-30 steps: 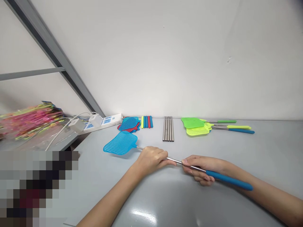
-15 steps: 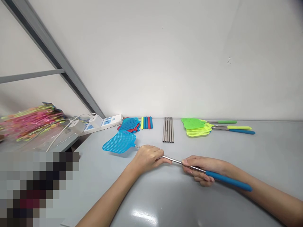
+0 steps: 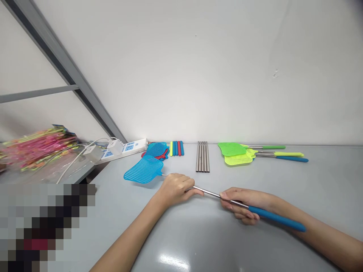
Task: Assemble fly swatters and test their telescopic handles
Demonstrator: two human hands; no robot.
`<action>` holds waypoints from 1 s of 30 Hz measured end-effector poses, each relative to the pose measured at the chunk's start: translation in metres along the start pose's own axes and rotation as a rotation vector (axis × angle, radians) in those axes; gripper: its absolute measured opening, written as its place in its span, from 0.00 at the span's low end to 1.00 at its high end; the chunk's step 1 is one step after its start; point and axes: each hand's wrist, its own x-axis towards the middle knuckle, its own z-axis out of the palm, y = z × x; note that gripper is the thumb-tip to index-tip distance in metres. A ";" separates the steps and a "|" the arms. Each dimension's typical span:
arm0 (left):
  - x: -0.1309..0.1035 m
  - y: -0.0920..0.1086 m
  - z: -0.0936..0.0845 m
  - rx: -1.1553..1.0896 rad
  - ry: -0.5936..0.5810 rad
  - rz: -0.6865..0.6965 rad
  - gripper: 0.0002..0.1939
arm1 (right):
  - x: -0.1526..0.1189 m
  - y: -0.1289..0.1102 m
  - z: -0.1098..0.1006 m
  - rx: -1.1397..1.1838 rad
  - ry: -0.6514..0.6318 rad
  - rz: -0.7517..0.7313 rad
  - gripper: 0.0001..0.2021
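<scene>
A blue fly swatter (image 3: 143,169) with a metal telescopic rod and a blue grip is held slantwise above the grey table, its mesh head to the left. My left hand (image 3: 176,189) is closed around the thin rod near the head, palm down. Farther right, my right hand (image 3: 241,204) grips the thicker part of the rod from below, fingers curled around it. The blue grip (image 3: 276,219) sticks out past my right hand, over the wrist. The part of the rod under my left fingers is hidden.
Along the wall lie loose swatter heads (image 3: 155,150), several coloured grips (image 3: 177,148), several metal tubes (image 3: 202,156) and a pile of swatters (image 3: 239,156) with rods. A power strip (image 3: 127,148) with plugs and bagged pink and yellow items (image 3: 42,147) are at left.
My right hand and the blue grip have shifted slightly right, a little farther from my left hand. Slightly more rod shows between them. Both hands keep their hold.
</scene>
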 end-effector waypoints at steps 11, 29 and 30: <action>-0.002 -0.004 -0.002 -0.001 0.007 -0.002 0.23 | 0.000 -0.001 -0.002 0.030 0.002 0.012 0.16; -0.001 -0.006 -0.004 0.039 0.024 -0.034 0.25 | -0.005 -0.004 -0.007 -0.007 -0.015 0.023 0.17; -0.001 -0.006 -0.004 0.040 0.025 -0.036 0.24 | -0.005 -0.004 -0.007 -0.009 -0.008 0.022 0.17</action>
